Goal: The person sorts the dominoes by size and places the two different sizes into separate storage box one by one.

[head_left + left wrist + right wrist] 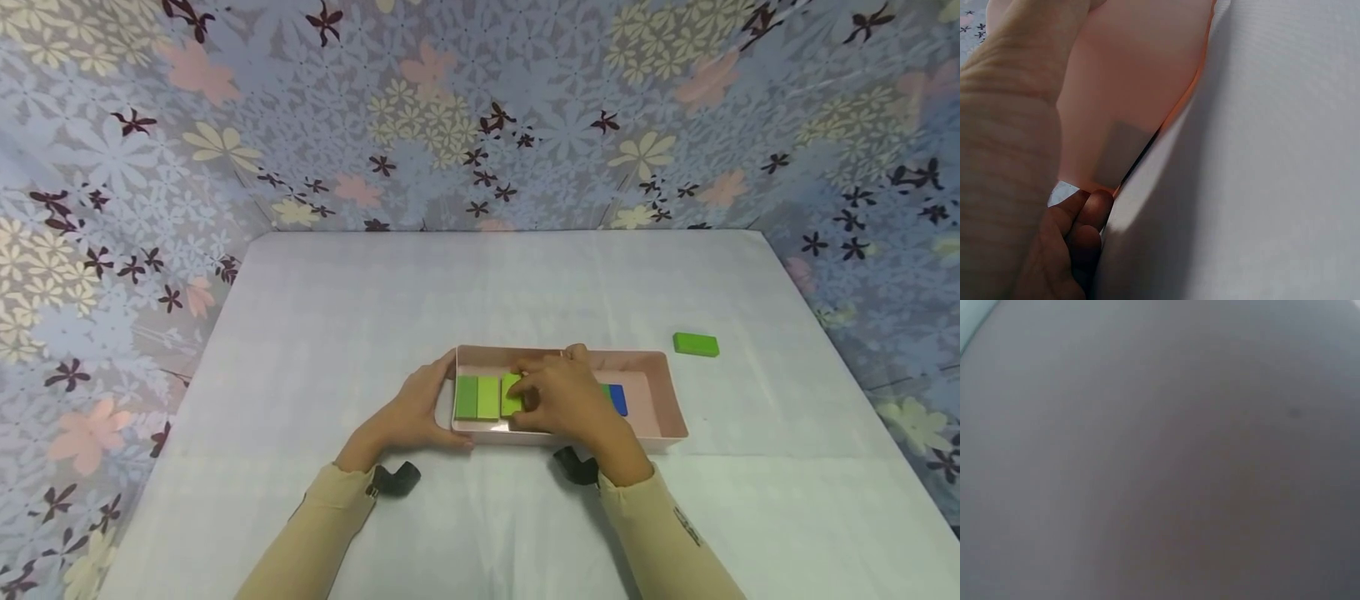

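A long, shallow pink box (660,400) lies crosswise on the table in the head view. My left hand (416,408) grips its left end, thumb along the near wall and fingers round the far corner. Curled fingertips (1094,215) show at the box's end in the left wrist view. Reaching inside, my right hand (566,396) pinches a yellow-green block (510,394) between thumb and fingers. Left of that block, a green block (466,397) and another yellow-green block (487,397) sit side by side. A blue block (618,400) shows past the right hand, which hides the box's middle.
A loose green block (696,344) lies on the white table cover (360,317) beyond the box's far right corner. Flowered cloth (450,108) hangs behind the table and at both sides. The right wrist view holds mostly a blurred grey surface.
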### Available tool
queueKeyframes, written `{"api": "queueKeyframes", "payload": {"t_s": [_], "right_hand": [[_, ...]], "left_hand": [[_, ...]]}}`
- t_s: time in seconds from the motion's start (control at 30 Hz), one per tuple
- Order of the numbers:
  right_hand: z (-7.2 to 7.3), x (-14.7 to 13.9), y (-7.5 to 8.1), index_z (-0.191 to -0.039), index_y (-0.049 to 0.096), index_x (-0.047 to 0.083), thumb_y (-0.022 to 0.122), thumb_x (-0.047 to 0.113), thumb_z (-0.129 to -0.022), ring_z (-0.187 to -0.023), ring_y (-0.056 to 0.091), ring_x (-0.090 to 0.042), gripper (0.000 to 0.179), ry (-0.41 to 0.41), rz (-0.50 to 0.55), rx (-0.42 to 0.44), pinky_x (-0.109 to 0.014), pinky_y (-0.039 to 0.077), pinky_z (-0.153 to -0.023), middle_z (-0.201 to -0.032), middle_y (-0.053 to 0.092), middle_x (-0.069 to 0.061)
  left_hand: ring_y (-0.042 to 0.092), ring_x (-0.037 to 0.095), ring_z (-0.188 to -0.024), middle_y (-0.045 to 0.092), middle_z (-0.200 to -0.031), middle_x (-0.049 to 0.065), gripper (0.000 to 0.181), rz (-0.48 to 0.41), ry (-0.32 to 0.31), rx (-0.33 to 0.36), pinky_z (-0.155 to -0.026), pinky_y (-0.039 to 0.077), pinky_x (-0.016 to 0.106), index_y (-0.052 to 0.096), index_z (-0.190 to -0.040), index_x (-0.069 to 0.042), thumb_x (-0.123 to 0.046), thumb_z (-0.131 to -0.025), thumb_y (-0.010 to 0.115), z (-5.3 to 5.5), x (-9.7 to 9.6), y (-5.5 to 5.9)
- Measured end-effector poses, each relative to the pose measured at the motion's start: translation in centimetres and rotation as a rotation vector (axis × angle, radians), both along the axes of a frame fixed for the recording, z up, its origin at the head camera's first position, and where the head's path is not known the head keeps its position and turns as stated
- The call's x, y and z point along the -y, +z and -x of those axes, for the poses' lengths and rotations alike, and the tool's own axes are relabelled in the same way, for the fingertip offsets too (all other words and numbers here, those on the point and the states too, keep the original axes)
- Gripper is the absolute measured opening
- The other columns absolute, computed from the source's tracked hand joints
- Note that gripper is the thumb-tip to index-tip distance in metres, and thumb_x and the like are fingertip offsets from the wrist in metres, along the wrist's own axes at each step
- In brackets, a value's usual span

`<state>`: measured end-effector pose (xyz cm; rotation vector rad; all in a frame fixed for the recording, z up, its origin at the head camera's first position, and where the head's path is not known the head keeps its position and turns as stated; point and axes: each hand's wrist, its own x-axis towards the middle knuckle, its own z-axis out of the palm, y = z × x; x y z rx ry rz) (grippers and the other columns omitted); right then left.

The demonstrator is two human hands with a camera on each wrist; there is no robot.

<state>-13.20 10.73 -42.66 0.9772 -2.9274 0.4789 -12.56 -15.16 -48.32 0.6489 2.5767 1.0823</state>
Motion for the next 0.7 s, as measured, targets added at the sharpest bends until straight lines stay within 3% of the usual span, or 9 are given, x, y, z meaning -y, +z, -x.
{"api": "queueKeyframes", "payload": {"t_s": [0.17, 0.47, 0.7], "right_hand": [[-0.03, 0.42, 0.03, -0.086, 0.078, 0.031, 0.080, 0.046, -0.060, -0.096, 0.060, -0.011, 0.030, -0.027, -0.028, 0.041, -0.042, 0.024, -0.077, -0.114, 0.067, 0.006], [0.09, 0.49, 0.00, -0.086, 0.077, 0.032, 0.081, 0.046, -0.061, -0.097, 0.060, -0.008, 0.028, -0.025, -0.008, 0.059, -0.041, 0.022, -0.075, -0.115, 0.067, 0.006], [0.03, 0.56, -0.10, -0.083, 0.077, 0.032, 0.084, 0.045, -0.060, -0.089, 0.059, -0.003, 0.027, -0.014, 0.009, 0.088, -0.041, 0.022, -0.075, -0.102, 0.070, 0.011]], "left_hand": [[0.028, 0.019, -0.136, 0.035, -0.146, -0.005, 0.133, -0.009, -0.001, -0.001, -0.111, 0.022, 0.047, 0.002, -0.153, -0.031, -0.064, -0.053, 0.083, 0.07, 0.04, -0.03], [0.036, 0.016, -0.126, 0.043, -0.135, -0.007, 0.132, -0.035, -0.027, -0.050, -0.108, 0.026, 0.046, 0.004, -0.153, -0.031, -0.061, -0.053, 0.085, 0.45, 0.02, -0.12], [0.035, 0.016, -0.128, 0.043, -0.135, -0.006, 0.132, -0.028, -0.028, -0.033, -0.110, 0.024, 0.046, 0.004, -0.153, -0.028, -0.063, -0.053, 0.084, 0.31, 0.06, -0.11]]}}
